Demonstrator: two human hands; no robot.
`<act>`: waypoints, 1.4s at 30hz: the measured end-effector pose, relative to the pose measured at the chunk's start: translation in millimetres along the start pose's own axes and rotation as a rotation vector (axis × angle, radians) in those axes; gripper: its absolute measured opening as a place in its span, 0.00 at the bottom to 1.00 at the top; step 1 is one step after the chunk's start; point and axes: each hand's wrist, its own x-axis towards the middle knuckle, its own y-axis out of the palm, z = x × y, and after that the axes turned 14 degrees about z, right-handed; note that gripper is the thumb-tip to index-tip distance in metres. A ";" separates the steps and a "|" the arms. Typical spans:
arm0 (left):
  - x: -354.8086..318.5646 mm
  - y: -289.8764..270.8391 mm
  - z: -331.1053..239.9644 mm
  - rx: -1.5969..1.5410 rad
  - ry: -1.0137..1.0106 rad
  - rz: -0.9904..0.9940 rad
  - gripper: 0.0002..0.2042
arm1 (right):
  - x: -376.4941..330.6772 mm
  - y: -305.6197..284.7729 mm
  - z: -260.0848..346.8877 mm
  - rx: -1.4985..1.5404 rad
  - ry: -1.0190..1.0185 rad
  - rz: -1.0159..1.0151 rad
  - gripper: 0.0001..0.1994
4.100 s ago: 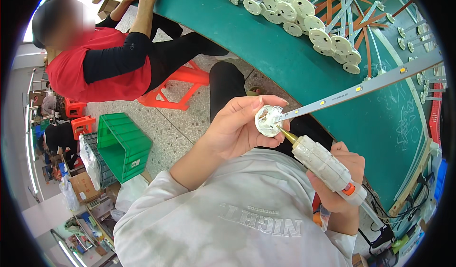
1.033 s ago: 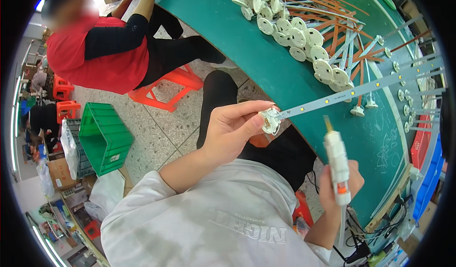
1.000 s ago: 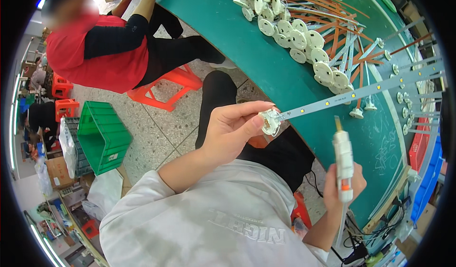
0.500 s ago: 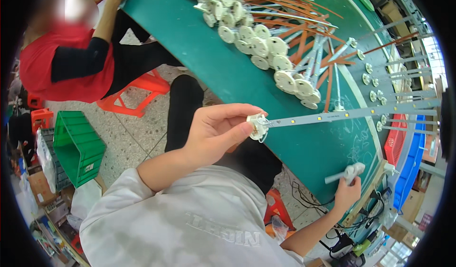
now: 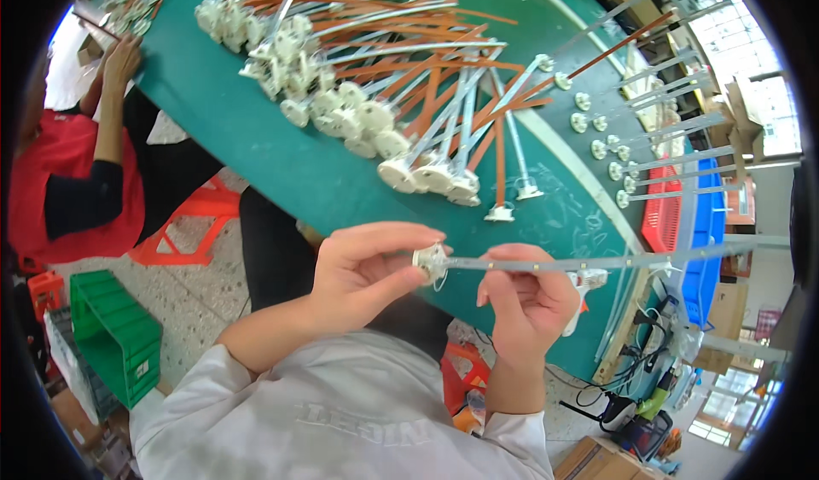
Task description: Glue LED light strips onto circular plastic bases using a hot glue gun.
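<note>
My left hand [image 5: 363, 275] pinches a small round white end cap [image 5: 429, 263] between thumb and fingers. A thin wire loop hangs at the cap. From it a long, narrow LED strip [image 5: 606, 263] reaches right, dotted with small yellowish chips. My right hand [image 5: 531, 305] is closed around the strip a little way from the cap, index finger above and thumb below. Just beyond that hand, a white gun-shaped tool [image 5: 589, 282] with an orange part lies at the table's near right edge, partly hidden by the hand and strip.
On the green table [image 5: 281, 168] lies a large pile of white-capped strips [image 5: 367, 122], some orange-brown. More capped strips [image 5: 627, 181] stand spaced along the right. Red [image 5: 661, 211] and blue [image 5: 706, 232] baskets sit beyond. A co-worker in red [image 5: 81, 181] sits at the left.
My right hand has let go of the white gun-shaped tool and moved left onto the LED strip. My left hand still holds the cap. The view has shifted, and the table appears farther left.
</note>
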 end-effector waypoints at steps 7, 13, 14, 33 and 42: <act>40.8 3.0 9.1 0.009 -0.021 0.523 0.41 | 27.4 -32.3 13.5 -0.002 -0.190 -0.213 0.03; 15.0 -33.6 2.8 0.327 -0.147 0.677 0.13 | 97.5 -153.6 -18.2 -0.274 -0.305 -0.791 0.09; 7.0 -47.1 -2.8 0.375 -0.119 0.636 0.10 | 107.8 -168.7 -29.6 -0.372 -0.228 -0.791 0.09; -178.2 -182.9 48.7 0.336 -0.245 -0.829 0.14 | 96.0 -262.0 -140.6 -0.975 0.243 -0.778 0.08; -183.3 -183.2 39.5 0.322 -0.440 -0.786 0.25 | 97.5 -271.0 -155.1 -0.947 0.303 -0.762 0.08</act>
